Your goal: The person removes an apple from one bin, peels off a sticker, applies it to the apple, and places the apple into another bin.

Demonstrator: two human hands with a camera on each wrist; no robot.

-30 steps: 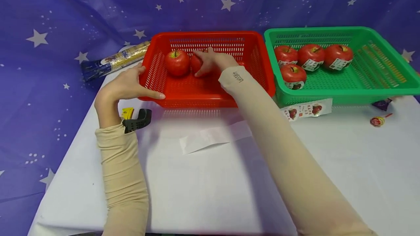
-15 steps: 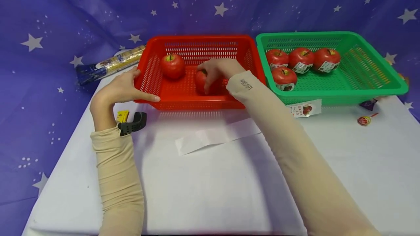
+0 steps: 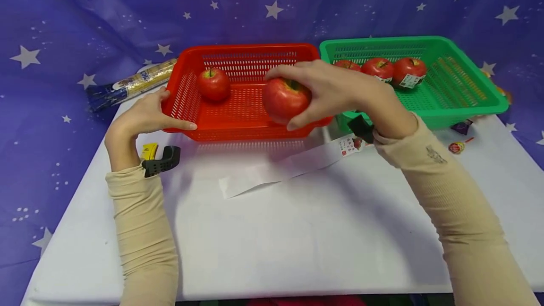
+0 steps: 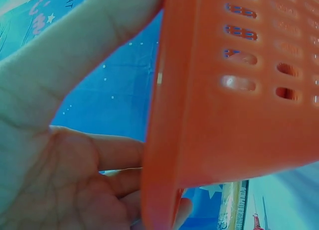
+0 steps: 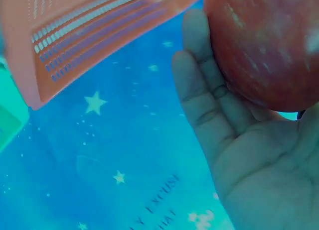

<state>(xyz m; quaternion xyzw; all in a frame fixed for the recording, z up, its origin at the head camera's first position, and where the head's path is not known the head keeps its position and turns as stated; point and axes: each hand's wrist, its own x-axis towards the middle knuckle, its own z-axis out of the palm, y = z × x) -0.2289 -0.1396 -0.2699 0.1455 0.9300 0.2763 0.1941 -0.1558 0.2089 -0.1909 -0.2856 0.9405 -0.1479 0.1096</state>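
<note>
My right hand (image 3: 327, 91) grips a red apple (image 3: 285, 100) above the front right part of the red plastic basket (image 3: 242, 134). In the right wrist view the fingers (image 5: 192, 83) wrap one side of the apple (image 5: 269, 46). A second apple (image 3: 214, 85) lies at the left inside the red basket. My left hand (image 3: 146, 116) holds that basket's near left corner, thumb along the front rim and fingers at the left rim. The left wrist view shows the left hand's fingertips (image 4: 183, 211) past the basket rim (image 4: 164, 135).
A green basket (image 3: 459, 103) with several labelled apples (image 3: 409, 72) stands at the right. Left of the red basket lies a pasta packet (image 3: 131, 84). In front are a paper strip (image 3: 272, 174), a yellow wrapper (image 3: 148, 151), a lollipop (image 3: 457, 147) and a dark purple wrapper (image 3: 462, 127).
My right hand has taken hold of the right-hand apple in the red basket and lifted it up toward the front right. My left hand stays at the basket corner.
</note>
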